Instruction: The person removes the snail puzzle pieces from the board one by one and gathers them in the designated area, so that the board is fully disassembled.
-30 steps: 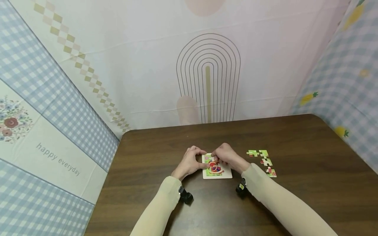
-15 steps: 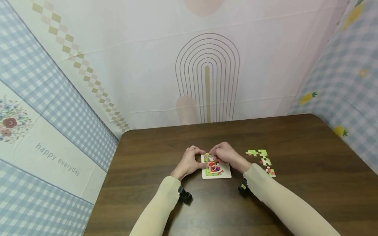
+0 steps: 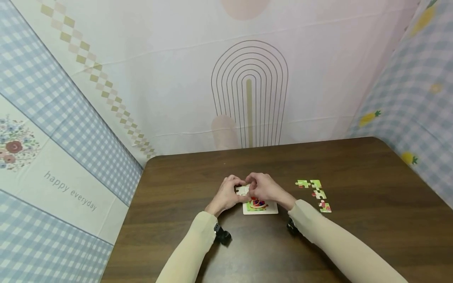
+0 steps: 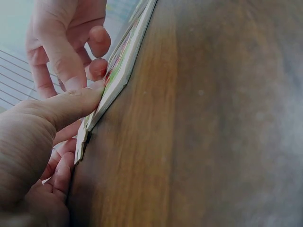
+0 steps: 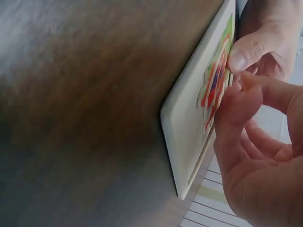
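A square white-rimmed puzzle board [image 3: 272, 209] lies on the table, with a red, blue and green picture [image 3: 257, 203] partly joined in it. My left hand [image 3: 226, 193] grips its left side, thumb on the picture and fingers at the far corner. Between that thumb and fingers a pale puzzle piece [image 3: 242, 190] juts past the board's left edge. My right hand [image 3: 266, 186] pinches at the piece's right end with thumb and index finger, over the board. In the right wrist view the right fingertips [image 5: 241, 97] meet beside the picture and hide what lies between them.
Right of the board, several loose green puzzle pieces [image 3: 319, 194] lie on the brown wooden table [image 3: 184, 177]. A patterned cloth [image 3: 177, 86] hangs behind the table, and checked cloths hang at both sides.
My right hand has shifted slightly left over the board. A pale piece now shows past the board's left edge, where the green picture corner showed before. My left hand stays in place.
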`<state>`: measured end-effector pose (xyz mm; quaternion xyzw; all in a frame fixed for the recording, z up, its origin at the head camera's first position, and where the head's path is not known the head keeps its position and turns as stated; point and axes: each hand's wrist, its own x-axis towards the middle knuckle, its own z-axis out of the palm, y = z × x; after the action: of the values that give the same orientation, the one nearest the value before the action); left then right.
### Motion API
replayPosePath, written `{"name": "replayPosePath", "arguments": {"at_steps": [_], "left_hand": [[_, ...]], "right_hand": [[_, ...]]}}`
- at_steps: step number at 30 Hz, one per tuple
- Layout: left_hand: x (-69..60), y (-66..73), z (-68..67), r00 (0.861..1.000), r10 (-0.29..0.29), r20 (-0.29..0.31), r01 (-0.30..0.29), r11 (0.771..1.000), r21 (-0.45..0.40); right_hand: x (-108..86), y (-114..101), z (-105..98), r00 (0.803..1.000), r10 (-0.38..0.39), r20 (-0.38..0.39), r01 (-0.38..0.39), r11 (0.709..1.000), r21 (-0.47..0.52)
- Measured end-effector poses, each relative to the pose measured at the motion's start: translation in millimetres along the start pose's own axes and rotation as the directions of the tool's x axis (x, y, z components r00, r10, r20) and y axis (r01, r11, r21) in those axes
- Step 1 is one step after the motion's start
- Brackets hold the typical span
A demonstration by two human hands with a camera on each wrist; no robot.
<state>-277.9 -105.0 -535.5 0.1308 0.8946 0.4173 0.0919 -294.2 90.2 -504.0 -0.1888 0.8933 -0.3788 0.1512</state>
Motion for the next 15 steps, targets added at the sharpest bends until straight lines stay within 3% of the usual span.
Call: {"name": "replayPosePath", "arguments": {"at_steps": [4,9,15], "left_hand": [[0.1,0.0,-0.1,1.0,-0.003,0.001,0.003,1.0,0.008],[0.0,0.4,-0.6,1.0,0.017,-0.008,-0.017,0.999,0.047],[2.2,-1.5,0.7,0.999,0.042,-0.028,-0.04,0.996,0.074]], "right_hand": [[0.6,-5.4,1.7,0.995,-0.097,-0.018,0.092,0.981,-0.17],[3.7,-12.1,8.0,0.982,-0.18,0.05,0.184,0.89,-0.418],[17.5,-24.3,15.1,0.988,-0.153,0.018,0.143,0.868,-0.475]]}}
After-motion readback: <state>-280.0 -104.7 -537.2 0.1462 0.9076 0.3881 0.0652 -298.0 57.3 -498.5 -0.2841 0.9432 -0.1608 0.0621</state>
